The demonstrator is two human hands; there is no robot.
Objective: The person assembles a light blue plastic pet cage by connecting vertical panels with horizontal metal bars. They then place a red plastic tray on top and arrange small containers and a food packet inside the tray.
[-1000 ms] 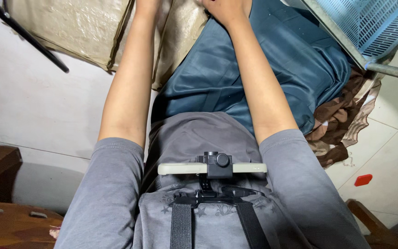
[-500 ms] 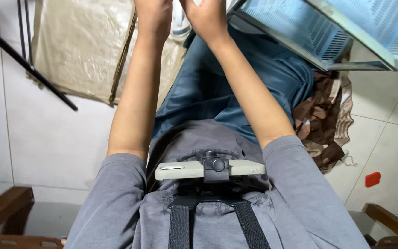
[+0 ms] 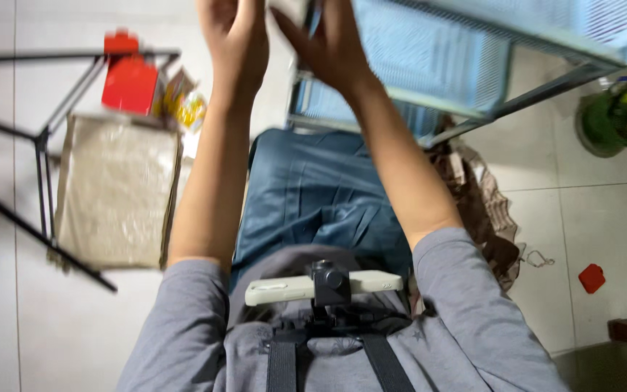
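Pale small item [image 3: 288, 9] between left hand [image 3: 235, 36] and right hand [image 3: 332, 43], beside blue mesh rack [image 3: 437, 65]; grip cropped, cannot tell. Probably light; hold edges.

blue mesh rack [image 3: 466, 65] crowds the right; bare floor [image 3: 604, 210] lies open beyond it.

A single head-worn camera looks steeply down along the person's own body, close enough that the grey shirt [image 3: 205, 341] and the phone [image 3: 284, 289] clamped at the chest fill the lower frame. Both forearms run upward to the top edge, with the tiled floor [image 3: 604, 210] well beyond. No second view shares this scene.
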